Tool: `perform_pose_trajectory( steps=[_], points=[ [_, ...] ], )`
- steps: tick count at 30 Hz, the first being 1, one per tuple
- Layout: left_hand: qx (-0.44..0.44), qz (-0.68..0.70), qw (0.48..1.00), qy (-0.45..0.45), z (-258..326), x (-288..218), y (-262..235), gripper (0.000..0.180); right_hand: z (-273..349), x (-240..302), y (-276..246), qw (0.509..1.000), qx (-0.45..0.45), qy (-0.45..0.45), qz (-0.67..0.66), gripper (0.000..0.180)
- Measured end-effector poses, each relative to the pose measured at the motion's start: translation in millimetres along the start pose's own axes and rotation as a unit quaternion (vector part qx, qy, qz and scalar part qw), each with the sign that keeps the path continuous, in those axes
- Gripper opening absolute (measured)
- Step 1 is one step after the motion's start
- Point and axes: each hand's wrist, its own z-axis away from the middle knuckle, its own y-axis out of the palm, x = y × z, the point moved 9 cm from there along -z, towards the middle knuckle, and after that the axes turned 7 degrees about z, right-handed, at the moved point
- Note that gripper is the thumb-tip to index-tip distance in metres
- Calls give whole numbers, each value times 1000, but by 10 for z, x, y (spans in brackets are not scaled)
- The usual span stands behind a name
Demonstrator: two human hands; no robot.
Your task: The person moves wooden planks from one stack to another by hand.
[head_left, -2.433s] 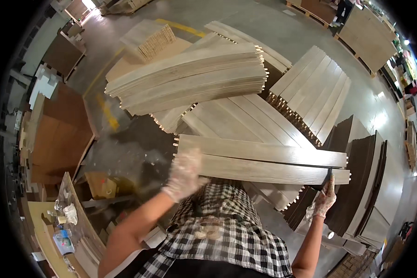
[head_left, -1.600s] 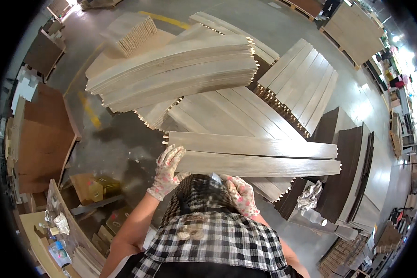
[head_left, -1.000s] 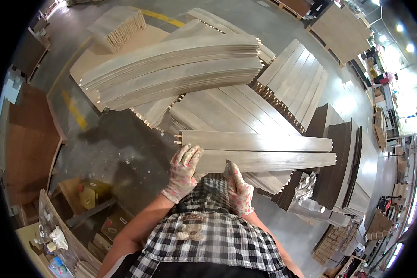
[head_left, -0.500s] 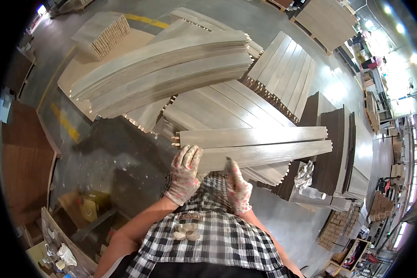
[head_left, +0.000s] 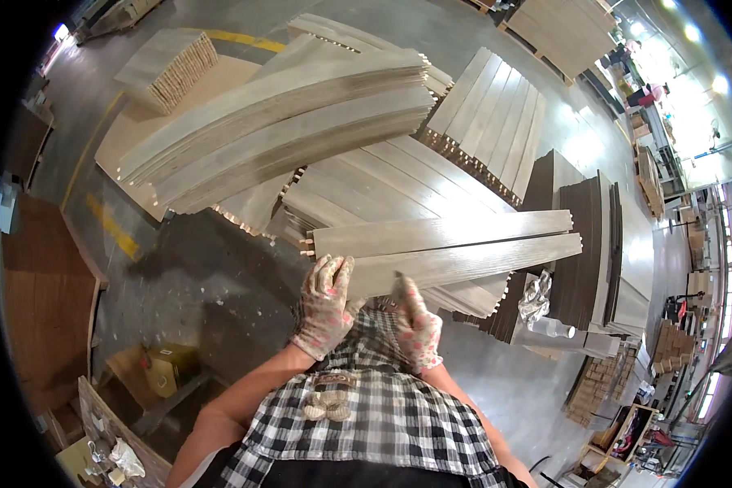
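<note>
Two long greyish wooden boards lie side by side in front of me, a far board [head_left: 439, 233] and a near board [head_left: 463, 259], with a narrow dark gap between them. Dowel-like pegs stick out of their ends. My left hand [head_left: 325, 313], in a pink-patterned white glove, is closed over the near board's left end, fingers on top. Gloved alike, my right hand [head_left: 419, 325] grips the near edge with its dark-tipped thumb on the upper face; its other fingers are partly hidden. Under the boards is a stack of similar boards [head_left: 382, 183].
A tall curved pile of boards [head_left: 284, 106] stands beyond, another stack [head_left: 492, 122] at far right. Dark panels [head_left: 581, 252] stand on the right, near crumpled foil [head_left: 536, 297] and a clear bottle [head_left: 551, 328]. A brown panel [head_left: 49, 301] and an open crate [head_left: 97, 423] are at left.
The whole view has turned slightly, so the stacks sit a little higher and further left in the picture. Both hands keep their places on the near board.
</note>
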Motion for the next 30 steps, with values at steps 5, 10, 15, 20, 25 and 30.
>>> perform_pose_trajectory(
  steps=[5, 10, 15, 20, 25, 30],
  points=[
    [-8, 67, 998, 20, 83, 140, -39, 85, 36, 230, 186, 984, -1, -117, 134, 52],
    [1, 62, 997, 43, 104, 243, -98, 76, -32, 45, 109, 1000, 4, 17, -10, 47],
    [-26, 60, 996, 54, 180, 350, -127, 92, 53, 357, 506, 985, 137, -86, 57, 56],
    [-24, 131, 989, 65, 160, 378, -148, 87, 13, 294, 306, 998, 25, -42, 49, 49],
    [-30, 110, 993, 44, 104, 386, -226, 86, 80, 439, 582, 985, 133, -90, 53, 55],
    [-20, 153, 987, 44, 82, 397, -236, 80, 6, 507, 508, 994, 94, -60, -12, 61]
  ],
)
